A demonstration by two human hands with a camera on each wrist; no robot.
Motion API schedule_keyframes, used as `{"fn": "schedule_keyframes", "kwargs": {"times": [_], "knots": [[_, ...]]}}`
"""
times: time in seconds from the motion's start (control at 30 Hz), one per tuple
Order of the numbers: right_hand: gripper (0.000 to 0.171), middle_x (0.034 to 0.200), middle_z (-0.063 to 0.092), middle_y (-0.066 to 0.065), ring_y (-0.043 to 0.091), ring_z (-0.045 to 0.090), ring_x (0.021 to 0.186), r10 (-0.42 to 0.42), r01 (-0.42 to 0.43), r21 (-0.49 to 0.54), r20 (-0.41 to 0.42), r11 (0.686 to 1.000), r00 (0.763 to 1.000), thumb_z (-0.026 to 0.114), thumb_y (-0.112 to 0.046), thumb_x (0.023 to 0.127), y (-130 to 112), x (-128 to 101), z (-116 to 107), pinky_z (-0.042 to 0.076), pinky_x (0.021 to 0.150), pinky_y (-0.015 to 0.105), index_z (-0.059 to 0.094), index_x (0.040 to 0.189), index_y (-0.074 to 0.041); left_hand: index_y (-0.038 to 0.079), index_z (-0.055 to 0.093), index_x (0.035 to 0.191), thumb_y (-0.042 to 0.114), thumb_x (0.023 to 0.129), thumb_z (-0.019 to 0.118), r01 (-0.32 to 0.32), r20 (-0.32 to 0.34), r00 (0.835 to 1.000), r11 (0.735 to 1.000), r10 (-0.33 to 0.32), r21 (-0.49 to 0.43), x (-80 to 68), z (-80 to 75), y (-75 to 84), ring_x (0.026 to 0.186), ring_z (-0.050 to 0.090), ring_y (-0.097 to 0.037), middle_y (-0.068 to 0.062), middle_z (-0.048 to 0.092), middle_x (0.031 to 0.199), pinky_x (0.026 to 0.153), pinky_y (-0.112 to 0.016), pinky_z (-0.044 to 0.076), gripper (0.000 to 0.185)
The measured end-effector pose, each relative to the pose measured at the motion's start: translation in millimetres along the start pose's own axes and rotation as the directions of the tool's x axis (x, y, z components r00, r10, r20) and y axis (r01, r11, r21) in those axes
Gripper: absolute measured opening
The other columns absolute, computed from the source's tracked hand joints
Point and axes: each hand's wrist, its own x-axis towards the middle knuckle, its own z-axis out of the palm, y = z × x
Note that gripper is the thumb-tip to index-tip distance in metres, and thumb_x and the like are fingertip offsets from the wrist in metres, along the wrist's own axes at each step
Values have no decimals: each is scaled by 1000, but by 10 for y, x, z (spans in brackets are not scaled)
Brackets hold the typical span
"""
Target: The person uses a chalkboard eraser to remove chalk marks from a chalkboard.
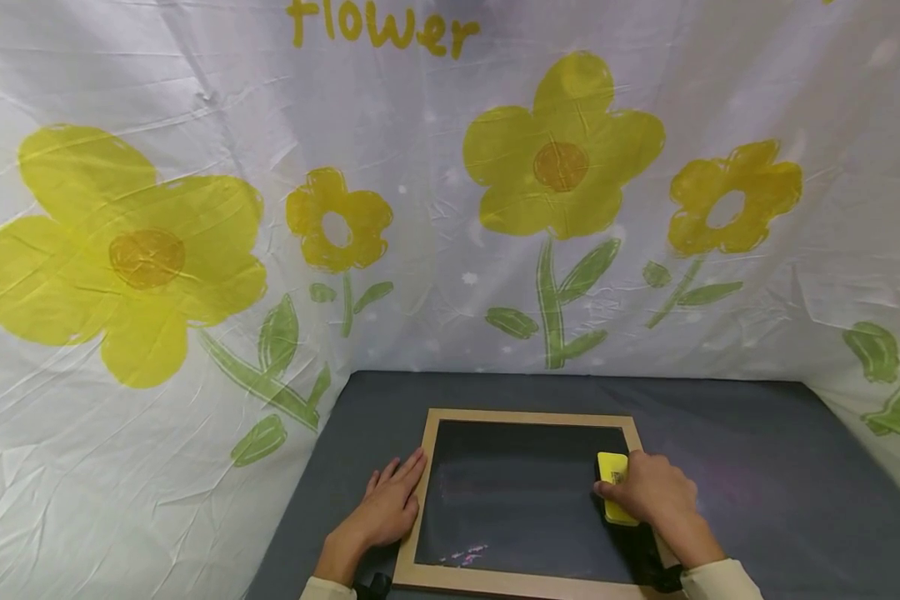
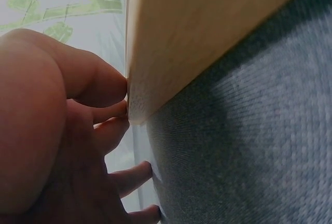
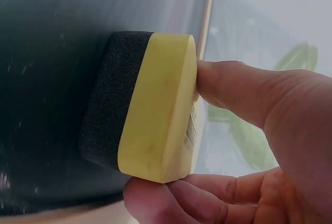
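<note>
A small blackboard (image 1: 525, 492) in a light wooden frame (image 1: 528, 417) lies on the dark table. My right hand (image 1: 660, 492) grips a yellow-topped eraser (image 1: 612, 464) near the board's right side; in the right wrist view its black felt underside (image 3: 111, 99) faces the board. Thumb and fingers hold the eraser by its yellow body. At the left edge of the frame rests my left hand (image 1: 386, 504), its fingers mostly straight. The left wrist view has the thumb (image 2: 98, 81) touching the frame's side. Small pink and white chalk marks (image 1: 465, 556) show at the board's lower left.
Dark grey cloth covers the table (image 1: 765, 467) around the board. A white curtain (image 1: 427, 317) printed with yellow flowers and green leaves hangs behind and at both sides.
</note>
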Motion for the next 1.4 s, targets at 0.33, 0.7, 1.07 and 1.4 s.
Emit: {"fn": "schedule_keyframes", "kwargs": {"times": [0.33,0.7,1.07,1.4], "knots": [[72,82,63,13,30,61,73,2,-2,-1,7,1000,1000,84,-60,88,109,-5,-55,51,64,46,66,110,6,8,39,171,9,106,53,12,0,1000,1000,-12,-8,6,15,-10,161,29,-56,-9,34,180,123,-83,16,66],[74,84,63,14,30,62,74,10,-10,7,9,1000,1000,84,-61,89,144,4,-33,52,64,46,66,112,7,7,39,171,9,106,51,7,15,1000,1000,-6,-20,21,15,-27,162,28,-56,-10,33,180,123,-84,14,66],[62,82,65,12,30,63,73,-18,18,-9,-29,1000,999,85,-56,90,94,-11,-5,53,63,48,68,103,2,9,41,170,8,105,54,23,17,1000,1000,-23,-11,15,-3,-9,162,29,-55,-9,34,180,123,-84,16,66],[60,80,65,11,29,63,71,-41,40,-21,-46,999,998,85,-53,91,49,-38,21,53,61,46,68,102,3,10,36,172,12,107,50,-54,0,999,995,55,-80,18,46,-124,158,25,-63,-10,32,181,117,-88,12,66]]}}
